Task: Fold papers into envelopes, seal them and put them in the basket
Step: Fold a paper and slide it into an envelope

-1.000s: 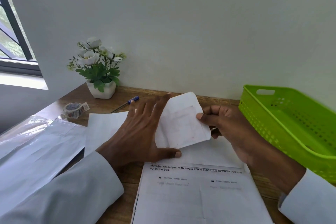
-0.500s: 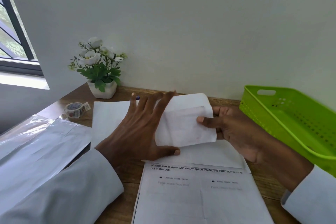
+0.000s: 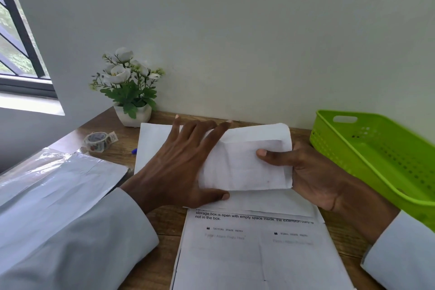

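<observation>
A white envelope (image 3: 247, 165) with a darker folded paper showing through it is held just above the desk, flap side up. My left hand (image 3: 174, 167) lies spread over its left end, thumb under the lower edge. My right hand (image 3: 303, 172) grips its right end, thumb on the front. A roll of patterned tape (image 3: 98, 141) lies at the left. The green plastic basket (image 3: 376, 160) stands at the right, with nothing visible inside it.
Printed sheets (image 3: 256, 254) lie on the wooden desk (image 3: 164, 223) below the hands, and a blank sheet (image 3: 153, 143) lies behind the left hand. A clear plastic sleeve of paper (image 3: 51, 186) covers the left. A potted white flower (image 3: 129, 92) stands by the wall. A blue pen tip (image 3: 134, 151) peeks out.
The envelope has turned from tilted to level and its flap has come down flatter. My left fingers have spread further across it. The blank sheet now hides most of the pen.
</observation>
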`<action>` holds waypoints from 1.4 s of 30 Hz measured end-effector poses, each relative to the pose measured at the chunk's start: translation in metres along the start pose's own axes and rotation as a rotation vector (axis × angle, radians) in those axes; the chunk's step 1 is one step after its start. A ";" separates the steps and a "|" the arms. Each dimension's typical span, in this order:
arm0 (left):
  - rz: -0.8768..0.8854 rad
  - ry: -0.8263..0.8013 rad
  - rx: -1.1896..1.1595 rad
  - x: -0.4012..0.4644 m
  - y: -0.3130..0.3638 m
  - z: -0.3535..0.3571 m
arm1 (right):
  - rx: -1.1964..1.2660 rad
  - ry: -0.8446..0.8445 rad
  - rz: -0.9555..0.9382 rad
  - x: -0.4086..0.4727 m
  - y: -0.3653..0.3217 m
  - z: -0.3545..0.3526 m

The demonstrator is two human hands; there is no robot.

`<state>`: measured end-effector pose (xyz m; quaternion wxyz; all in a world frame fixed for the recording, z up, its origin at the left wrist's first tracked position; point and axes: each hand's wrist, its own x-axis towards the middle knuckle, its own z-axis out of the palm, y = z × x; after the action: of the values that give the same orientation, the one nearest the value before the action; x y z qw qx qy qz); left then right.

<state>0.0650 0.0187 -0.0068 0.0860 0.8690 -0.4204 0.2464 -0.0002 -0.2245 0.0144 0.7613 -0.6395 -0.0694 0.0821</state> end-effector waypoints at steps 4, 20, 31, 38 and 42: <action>-0.005 -0.028 -0.009 0.001 -0.009 -0.006 | -0.018 0.057 -0.016 0.002 -0.003 -0.001; -0.013 0.018 -0.131 -0.011 -0.054 -0.016 | -1.449 -0.001 -0.067 -0.001 0.020 0.000; 0.013 0.018 -0.098 -0.010 -0.054 -0.021 | -0.958 0.180 -0.051 0.001 -0.004 -0.009; -0.035 0.044 -0.031 -0.014 -0.059 -0.025 | -0.974 0.281 -0.071 -0.013 -0.056 -0.018; -0.038 0.046 -0.035 -0.014 -0.061 -0.025 | -1.014 0.227 -0.056 -0.025 -0.081 -0.024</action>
<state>0.0960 0.0754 0.0113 0.1152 0.8693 -0.4060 0.2573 -0.0162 -0.2668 0.0905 0.3607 -0.9306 -0.0348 -0.0521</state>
